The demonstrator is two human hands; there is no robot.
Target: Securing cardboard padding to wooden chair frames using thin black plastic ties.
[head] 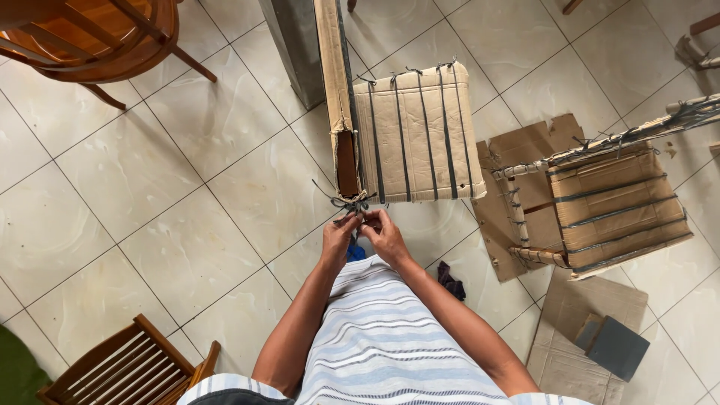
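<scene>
Pale marbled floor tiles [150,217] with dark grout lines fill the view from above. A cardboard-wrapped chair frame [409,131] bound with dark straps is seen at centre, lying on the floor. At its near left corner, a knot of dark strap ends [346,202] is pinched between the fingertips of the left hand [337,234] and the right hand [385,236]; both hands are drawn close together, fingers curled on the strap. The knot would best be seated by keeping both ends taut and pulling evenly, flat against the cardboard corner, so that the wrapping is not torn. A second wrapped frame [615,202] is seen to the right, resting on flattened cardboard sheets [581,337], with a dark grey square piece [616,347] on them nearer. A small dark scrap [451,280] lies near the right forearm. Wooden chairs are visible at far left [97,37] and near left [127,367].
</scene>
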